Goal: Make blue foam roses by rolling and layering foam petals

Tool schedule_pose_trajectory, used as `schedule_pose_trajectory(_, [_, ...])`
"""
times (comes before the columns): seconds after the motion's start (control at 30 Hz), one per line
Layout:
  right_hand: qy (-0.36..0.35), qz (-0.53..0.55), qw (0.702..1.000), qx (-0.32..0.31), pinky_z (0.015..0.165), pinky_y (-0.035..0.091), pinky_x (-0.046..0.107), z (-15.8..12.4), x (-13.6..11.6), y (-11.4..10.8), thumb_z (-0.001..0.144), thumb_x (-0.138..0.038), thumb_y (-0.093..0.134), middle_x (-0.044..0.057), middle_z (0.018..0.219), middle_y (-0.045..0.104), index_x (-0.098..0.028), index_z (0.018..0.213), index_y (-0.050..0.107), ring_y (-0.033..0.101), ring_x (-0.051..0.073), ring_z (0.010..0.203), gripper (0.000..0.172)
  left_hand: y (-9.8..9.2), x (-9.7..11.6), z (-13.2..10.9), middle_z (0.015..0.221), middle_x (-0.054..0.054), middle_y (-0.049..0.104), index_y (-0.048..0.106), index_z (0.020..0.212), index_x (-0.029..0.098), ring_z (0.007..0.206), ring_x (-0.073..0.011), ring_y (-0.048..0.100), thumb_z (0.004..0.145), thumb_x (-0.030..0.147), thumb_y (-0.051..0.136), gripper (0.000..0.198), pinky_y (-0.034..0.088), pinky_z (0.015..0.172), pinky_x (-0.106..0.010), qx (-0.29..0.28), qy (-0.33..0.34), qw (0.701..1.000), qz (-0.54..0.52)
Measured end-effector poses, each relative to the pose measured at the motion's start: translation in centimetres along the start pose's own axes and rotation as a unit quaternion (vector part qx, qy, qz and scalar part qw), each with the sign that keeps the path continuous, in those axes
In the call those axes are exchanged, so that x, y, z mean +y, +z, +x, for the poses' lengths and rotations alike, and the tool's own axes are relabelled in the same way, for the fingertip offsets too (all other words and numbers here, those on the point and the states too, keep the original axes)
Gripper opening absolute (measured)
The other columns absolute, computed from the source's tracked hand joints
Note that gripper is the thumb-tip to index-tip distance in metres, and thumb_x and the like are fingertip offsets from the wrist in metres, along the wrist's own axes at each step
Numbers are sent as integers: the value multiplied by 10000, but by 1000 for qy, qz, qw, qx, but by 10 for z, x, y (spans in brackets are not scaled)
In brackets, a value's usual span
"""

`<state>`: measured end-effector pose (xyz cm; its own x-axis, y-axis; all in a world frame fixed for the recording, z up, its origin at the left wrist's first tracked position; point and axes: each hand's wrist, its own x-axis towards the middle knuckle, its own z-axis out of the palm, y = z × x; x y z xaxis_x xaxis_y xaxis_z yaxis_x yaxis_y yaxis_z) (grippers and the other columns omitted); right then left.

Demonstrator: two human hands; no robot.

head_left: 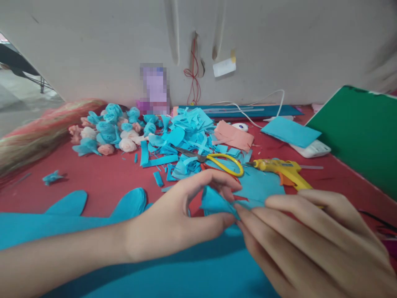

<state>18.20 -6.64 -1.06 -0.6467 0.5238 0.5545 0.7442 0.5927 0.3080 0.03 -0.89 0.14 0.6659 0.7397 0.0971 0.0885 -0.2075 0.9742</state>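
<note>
My left hand pinches a small folded piece of blue crepe paper between thumb and fingers. My right hand meets it from the right, fingertips pressed together on the same piece. Both hands hover over a large blue crepe sheet with cut petal shapes along its far edge, low in the head view.
Yellow-handled scissors lie in a heap of blue paper strips. A yellow glue gun rests to the right. Finished blue and pink paper roses sit at the back left on the red table. A green board leans at the right.
</note>
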Motion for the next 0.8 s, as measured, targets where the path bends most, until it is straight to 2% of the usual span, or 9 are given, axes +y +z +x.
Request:
schedule_pose_trajectory(0.13, [16, 24, 999, 22, 733, 351, 390, 5, 1, 4, 812, -90, 491, 23, 739, 635, -138, 883, 620, 557, 191, 761, 155, 0, -3, 0, 927, -8, 568, 521, 997, 191, 909, -128, 536, 729, 126, 586, 284, 468, 791, -209, 16, -2, 1000, -11])
schedule_pose_trajectory(0.23, [93, 91, 991, 43, 619, 380, 334, 13, 2, 4, 808, -110, 490, -15, 644, 617, -156, 752, 609, 553, 145, 628, 140, -3, -6, -1, 1035, -16, 544, 479, 1089, 220, 1002, -150, 500, 732, 198, 613, 382, 446, 860, -238, 40, 18, 998, -34])
schedule_pose_trajectory(0.33, [179, 163, 968, 65, 553, 422, 288, 21, 3, 2, 803, -153, 495, -30, 624, 614, -178, 699, 599, 561, 123, 574, 149, -4, -8, 1, 1110, -10, 520, 460, 1131, 243, 1093, -156, 447, 743, 237, 610, 415, 420, 901, -234, 73, 14, 996, -47])
schedule_pose_trajectory(0.4, [208, 190, 956, 85, 558, 465, 257, 24, 3, 1, 786, -160, 517, -26, 650, 630, -181, 706, 598, 585, 120, 589, 116, -3, -8, 2, 1097, -6, 534, 490, 1087, 246, 1031, -159, 494, 723, 249, 631, 390, 474, 805, -221, 80, -9, 995, -52])
schedule_pose_trajectory(0.47, [220, 205, 947, 110, 541, 490, 221, 28, 2, 0, 772, -153, 527, -24, 654, 639, -183, 707, 596, 597, 113, 576, 99, -1, -6, 2, 1027, -2, 571, 538, 990, 229, 875, -147, 563, 720, 251, 630, 287, 511, 641, -201, 60, -26, 995, -76])
schedule_pose_trajectory(0.57, [247, 234, 930, 142, 378, 439, 164, 36, 0, 1, 745, -153, 549, -33, 640, 642, -199, 681, 596, 592, 99, 515, 92, 0, -3, 1, 907, 7, 604, 581, 867, 200, 746, -130, 585, 715, 243, 631, 166, 497, 507, -176, 48, -9, 993, -111])
schedule_pose_trajectory(0.63, [257, 242, 923, 150, 317, 399, 146, 40, -1, 2, 735, -164, 561, -34, 636, 644, -201, 673, 604, 587, 94, 493, 85, -1, 0, 0, 885, 11, 609, 587, 844, 195, 787, -144, 590, 693, 224, 654, 168, 502, 535, -185, 81, 15, 991, -110])
schedule_pose_trajectory(0.8, [246, 246, 922, 168, 288, 368, 103, 47, -4, 1, 719, -132, 553, -38, 618, 643, -182, 673, 624, 572, 67, 462, 98, -4, 8, -1, 841, 25, 595, 587, 792, 188, 855, -127, 571, 668, 185, 682, 156, 481, 774, -224, 147, 82, 985, -50])
